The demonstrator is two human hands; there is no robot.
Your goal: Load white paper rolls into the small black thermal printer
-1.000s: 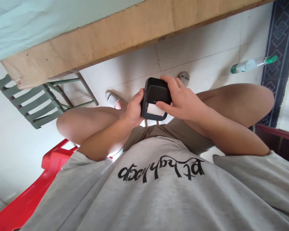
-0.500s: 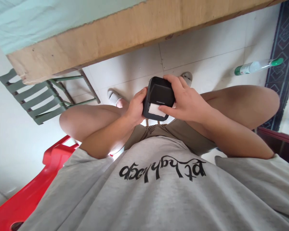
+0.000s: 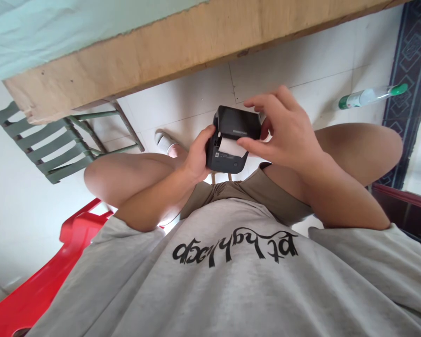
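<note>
Over my lap, my left hand grips a small black label printer by its left side, thumb along the edge. The printer's lid is raised at an angle over the body. A strip of white paper shows between lid and body, covering part of the front with its small printed label and round button. My right hand is at the lid's right side. Its thumb touches the lid's lower edge by the paper, and the other fingers curl around the right edge; their exact contact is partly hidden.
A wooden table edge with a pale green cloth runs ahead of me. Below its left end stands a green slatted chair. A plastic bottle lies on the tiled floor at right. A red plastic chair is at left.
The printer's lid has lifted away from the body, uncovering the front panel with its label and button. My right hand has moved right and up with the lid. My left hand keeps its hold.
</note>
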